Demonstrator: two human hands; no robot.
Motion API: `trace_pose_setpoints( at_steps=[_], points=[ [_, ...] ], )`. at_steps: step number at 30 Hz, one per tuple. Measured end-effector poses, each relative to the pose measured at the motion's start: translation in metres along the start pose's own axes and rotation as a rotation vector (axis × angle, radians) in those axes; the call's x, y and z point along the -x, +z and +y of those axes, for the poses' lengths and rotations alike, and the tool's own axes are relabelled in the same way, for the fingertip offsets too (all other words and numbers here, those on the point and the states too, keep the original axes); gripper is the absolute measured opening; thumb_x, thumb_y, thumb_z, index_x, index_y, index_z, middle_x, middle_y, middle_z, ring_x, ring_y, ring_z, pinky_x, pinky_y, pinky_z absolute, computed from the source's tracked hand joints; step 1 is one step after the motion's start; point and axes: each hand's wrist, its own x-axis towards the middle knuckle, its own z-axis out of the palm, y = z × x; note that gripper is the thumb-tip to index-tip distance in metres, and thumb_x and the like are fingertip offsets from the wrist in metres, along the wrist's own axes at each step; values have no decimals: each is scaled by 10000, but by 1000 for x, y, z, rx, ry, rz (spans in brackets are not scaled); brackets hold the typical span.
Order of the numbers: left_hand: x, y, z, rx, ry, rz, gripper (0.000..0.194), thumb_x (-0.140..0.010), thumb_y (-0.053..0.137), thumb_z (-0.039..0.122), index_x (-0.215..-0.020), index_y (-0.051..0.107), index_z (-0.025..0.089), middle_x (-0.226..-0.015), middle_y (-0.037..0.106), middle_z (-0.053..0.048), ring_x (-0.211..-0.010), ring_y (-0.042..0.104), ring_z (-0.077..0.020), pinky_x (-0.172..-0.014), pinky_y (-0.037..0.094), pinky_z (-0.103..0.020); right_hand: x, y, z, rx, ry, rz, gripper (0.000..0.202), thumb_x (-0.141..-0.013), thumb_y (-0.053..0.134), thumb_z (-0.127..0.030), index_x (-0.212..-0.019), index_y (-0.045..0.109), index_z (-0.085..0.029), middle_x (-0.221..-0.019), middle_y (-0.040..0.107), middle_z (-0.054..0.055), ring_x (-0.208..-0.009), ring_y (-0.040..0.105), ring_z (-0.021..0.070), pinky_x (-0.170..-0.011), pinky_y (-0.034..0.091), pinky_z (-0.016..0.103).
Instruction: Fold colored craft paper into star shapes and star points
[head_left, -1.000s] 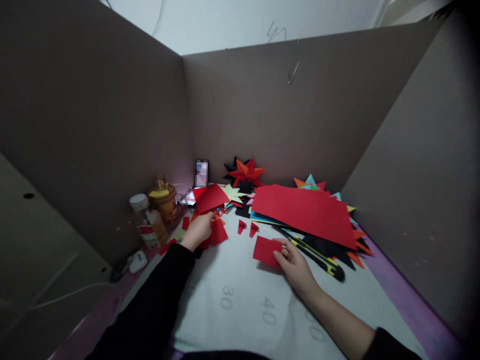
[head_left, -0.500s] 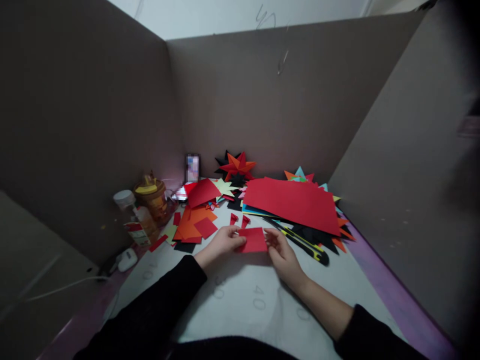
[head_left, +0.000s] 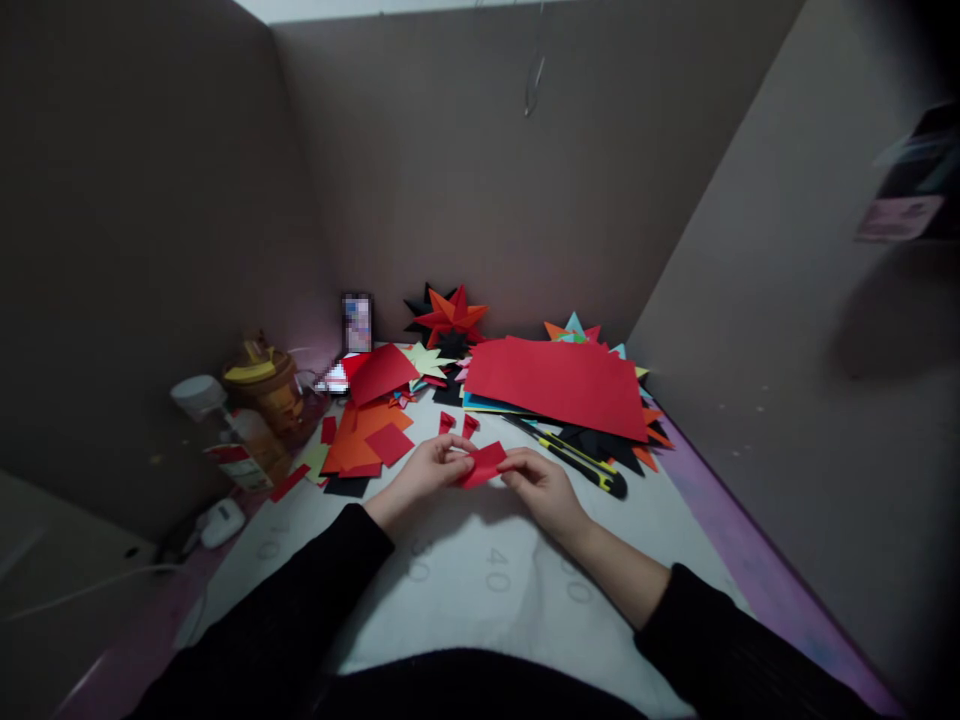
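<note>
A small piece of red paper (head_left: 484, 464) is held up between my two hands, tilted and slightly bent. My left hand (head_left: 433, 470) pinches its left side between thumb and fingers. On the opposite side, my right hand (head_left: 541, 488) grips the right corner with thumb and fingertips. Just beyond the paper lie two small folded red pieces (head_left: 470, 425). To the right, a black and yellow utility knife (head_left: 592, 468) rests beside a stack of large red sheets (head_left: 559, 388).
Orange paper (head_left: 352, 440) and loose red squares (head_left: 389, 444) lie at the left. Folded paper stars (head_left: 452, 315) stand against the back panel. A bottle (head_left: 244, 440), an orange-brown jar (head_left: 266, 385), a phone (head_left: 358, 322) and a white charger (head_left: 221, 522) line the left edge.
The red paper has gone from lying flat to being tilted and bent, and my right hand now grips its corner. The camera view has shifted slightly right and downward.
</note>
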Motion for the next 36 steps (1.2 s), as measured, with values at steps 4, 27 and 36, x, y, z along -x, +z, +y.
trace_pose_setpoints(
  at_steps=[4, 27, 36],
  points=[
    [1, 3, 0, -64, 4, -46, 321, -700, 698, 351, -890, 567, 127, -654, 620, -24, -550, 540, -101, -548, 374, -222, -3, 3, 5, -195, 119, 82, 146, -691, 714, -332, -712, 658, -199, -920, 685, 56, -847, 621, 193, -787, 475, 337],
    [2, 12, -10, 149, 15, 63, 495, -660, 758, 251, -1097, 568, 116, -708, 657, -59, -589, 607, -143, -576, 436, -252, 3, 12, 0, -120, 224, -81, 543, -750, 574, -169, -1255, 399, -268, -728, 570, -29, -614, 579, 130, -551, 481, 241],
    [2, 12, -7, 350, -14, 149, 274, -610, 772, 249, -753, 578, 118, -608, 577, 7, -517, 514, -70, -515, 371, -183, 3, 3, -5, 138, -110, -131, 258, -764, 511, -106, -910, 679, -237, -974, 636, 51, -945, 587, 193, -854, 462, 343]
  ],
)
